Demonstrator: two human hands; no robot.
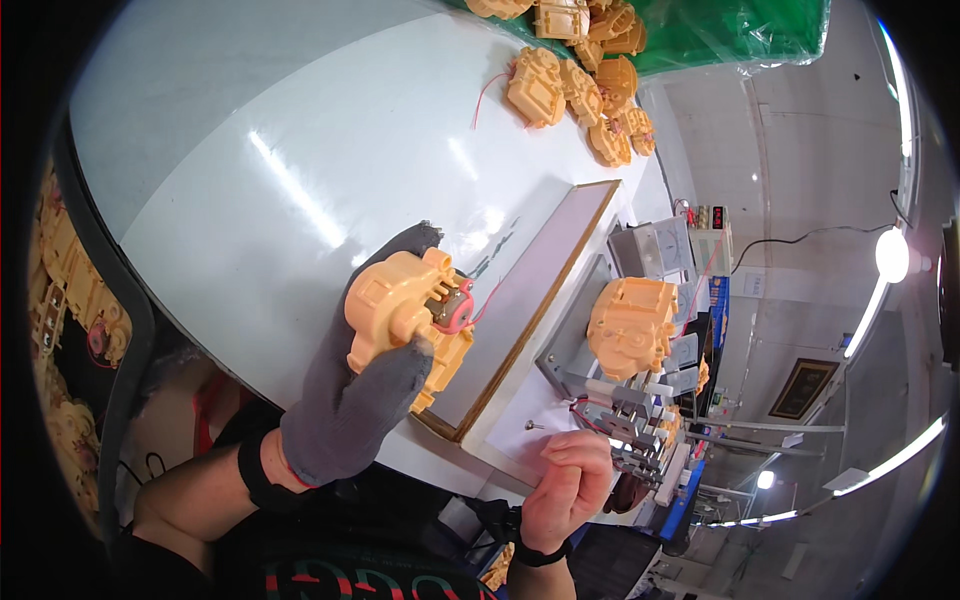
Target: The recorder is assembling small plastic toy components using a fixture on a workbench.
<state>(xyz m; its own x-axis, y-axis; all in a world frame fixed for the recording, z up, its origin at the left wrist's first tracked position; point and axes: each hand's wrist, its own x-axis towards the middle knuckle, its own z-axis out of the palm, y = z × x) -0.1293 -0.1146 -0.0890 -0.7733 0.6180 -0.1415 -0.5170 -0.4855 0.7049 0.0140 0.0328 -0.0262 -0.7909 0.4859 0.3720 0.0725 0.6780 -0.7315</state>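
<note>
My left hand (345, 425), in a dark grey knitted glove, grips a yellow-orange plastic housing (385, 300) over the white table. A small motor (452, 310) with a pink-red end piece sits in the housing, and a thin red wire runs from it. My right hand (568, 485), bare, is closed with the fingers curled in; whatever may be inside is hidden. It is beside a metal clamp fixture (635, 430) and below a small metal post (535, 426). Another yellow-orange housing (632, 325) stands at the fixture, apart from both hands.
Several similar housings (537, 88) lie at the table's far side by a green plastic-lined container (730, 35). A raised wood-edged board (530, 330) borders the fixture. Meters (660, 245) stand behind it. A black-rimmed bin (80, 300) with more yellow-orange parts is at the left.
</note>
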